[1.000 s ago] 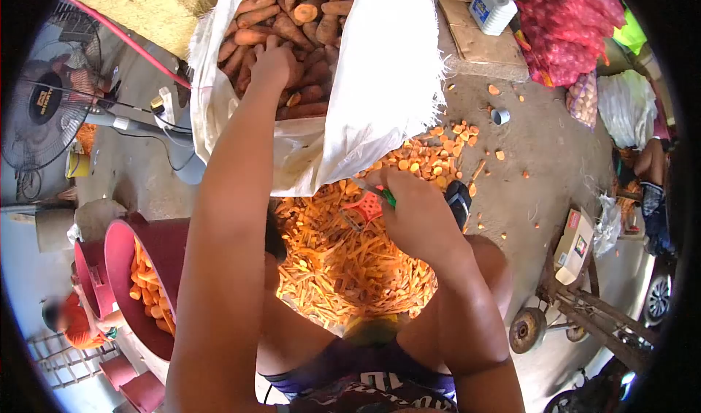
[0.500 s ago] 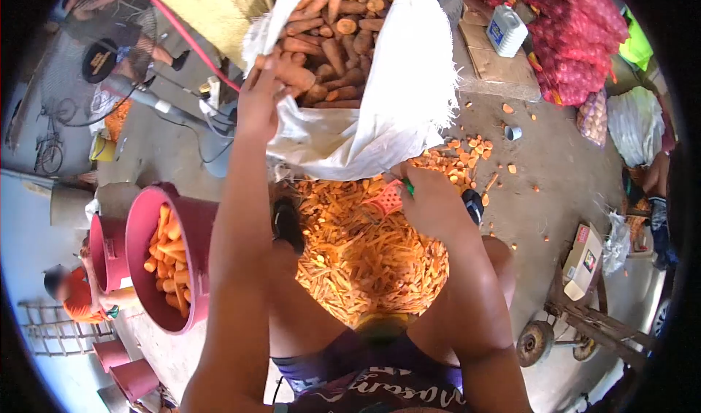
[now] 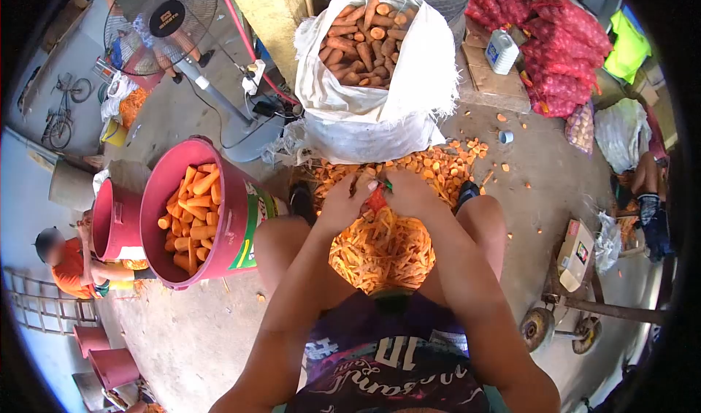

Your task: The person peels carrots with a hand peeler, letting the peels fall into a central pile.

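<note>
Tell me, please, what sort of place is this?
It looks like a vegetable-preparation workspace, perhaps a storeroom: a white sack of unpeeled carrots, a pink tub of peeled-looking carrots, orange peelings heaped on the floor, and red net sacks piled nearby.

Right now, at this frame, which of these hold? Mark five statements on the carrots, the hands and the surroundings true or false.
1. The white sack holds carrots. True.
2. The left hand is inside that sack. False: it is close to the right hand, in front of the sack.
3. Orange peelings lie between the person's legs. True.
4. The large pink tub has only peelings in it. False: whole orange carrots show inside.
5. The white jug is on the fan's base. False: it is on cardboard near red net sacks.
</note>
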A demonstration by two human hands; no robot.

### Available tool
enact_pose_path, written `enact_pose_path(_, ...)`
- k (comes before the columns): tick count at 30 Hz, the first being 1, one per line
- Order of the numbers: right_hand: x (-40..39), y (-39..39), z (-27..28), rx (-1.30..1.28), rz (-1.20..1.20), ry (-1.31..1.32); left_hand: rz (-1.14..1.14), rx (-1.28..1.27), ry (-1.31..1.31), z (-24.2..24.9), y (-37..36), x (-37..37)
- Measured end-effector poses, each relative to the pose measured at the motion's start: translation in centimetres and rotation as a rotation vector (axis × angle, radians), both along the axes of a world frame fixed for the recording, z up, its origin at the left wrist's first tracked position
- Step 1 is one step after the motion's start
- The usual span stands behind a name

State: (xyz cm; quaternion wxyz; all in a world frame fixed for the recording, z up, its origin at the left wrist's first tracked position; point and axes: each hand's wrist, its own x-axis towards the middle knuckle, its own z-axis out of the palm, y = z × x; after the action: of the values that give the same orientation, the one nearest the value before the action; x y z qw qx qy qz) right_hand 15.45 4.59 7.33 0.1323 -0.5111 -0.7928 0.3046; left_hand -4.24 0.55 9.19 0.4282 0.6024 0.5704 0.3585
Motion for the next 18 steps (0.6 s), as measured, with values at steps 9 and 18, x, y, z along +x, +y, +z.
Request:
enact_pose_path(9,-1.6,-1.1,-1.0,0.018,0.033,-0.064,-0.08,0.032,0.168,-1.9,-1.3,-1.9)
enact_pose_path(18,1.1,0.5,-1.1,-0.184,-0.009,-0.006,0.148,-0.245,-0.701,-1.8,-0.5,-2.1)
